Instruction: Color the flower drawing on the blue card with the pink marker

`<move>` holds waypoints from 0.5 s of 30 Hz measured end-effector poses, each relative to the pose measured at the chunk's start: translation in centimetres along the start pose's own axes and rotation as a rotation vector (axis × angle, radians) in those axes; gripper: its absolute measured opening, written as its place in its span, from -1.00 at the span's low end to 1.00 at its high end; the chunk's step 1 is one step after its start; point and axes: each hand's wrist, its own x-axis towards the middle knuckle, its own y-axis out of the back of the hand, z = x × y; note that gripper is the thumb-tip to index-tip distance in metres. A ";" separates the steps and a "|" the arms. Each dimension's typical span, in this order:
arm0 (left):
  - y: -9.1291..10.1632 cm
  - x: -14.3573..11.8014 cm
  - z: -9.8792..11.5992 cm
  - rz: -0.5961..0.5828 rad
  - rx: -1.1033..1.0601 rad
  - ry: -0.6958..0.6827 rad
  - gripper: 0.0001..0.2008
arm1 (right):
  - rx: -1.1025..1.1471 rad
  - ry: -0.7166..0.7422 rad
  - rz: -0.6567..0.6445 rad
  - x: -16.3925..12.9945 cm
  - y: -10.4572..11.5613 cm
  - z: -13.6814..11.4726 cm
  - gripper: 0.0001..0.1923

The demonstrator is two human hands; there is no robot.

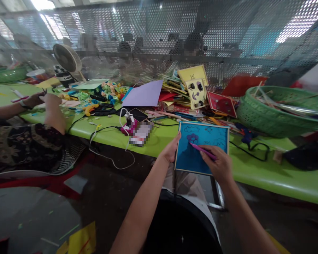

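Note:
A blue board with a pale frame (201, 158) rests tilted at the table's front edge, partly over my lap. My left hand (171, 149) is closed on its left edge, the thumb at the front and the other fingers mostly hidden behind. Between the fingers of my right hand (219, 163) is a purple pen (207, 152), its tip at a purple flower (193, 138) drawn on the board. Fainter outlines of small figures run along the board's top and right side.
A green basket (267, 123) holding sticks stands at the right. Behind the board lie stacked coloured cards (172, 86) and loose pens. A phone (141, 133) and white cable (111, 160) lie left of it. Further left, another person's hands (49, 98) work beside a fan (67, 58).

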 end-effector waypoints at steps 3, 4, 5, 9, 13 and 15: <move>0.2 0.1 0.0 -0.014 -0.013 -0.019 -0.38 | 0.003 -0.016 -0.005 -0.1 0.1 0.0 -0.82; 0.3 0.1 0.0 -0.028 -0.020 -0.018 -0.38 | 0.004 -0.019 -0.007 -0.1 0.1 0.0 -0.82; 0.4 0.2 -0.1 -0.041 -0.026 -0.019 -0.38 | 0.004 -0.022 -0.006 -0.1 0.1 0.0 -0.82; 0.9 0.4 -0.2 -0.050 -0.018 -0.023 -0.37 | 0.002 -0.039 0.038 0.1 0.0 -0.1 -0.81; 1.0 0.5 -0.2 -0.036 -0.003 -0.024 -0.36 | 0.013 -0.039 0.028 0.1 0.1 -0.2 -0.82; 0.9 0.5 -0.2 -0.040 -0.009 -0.015 -0.36 | 0.019 -0.029 0.012 0.1 0.2 -0.2 -0.83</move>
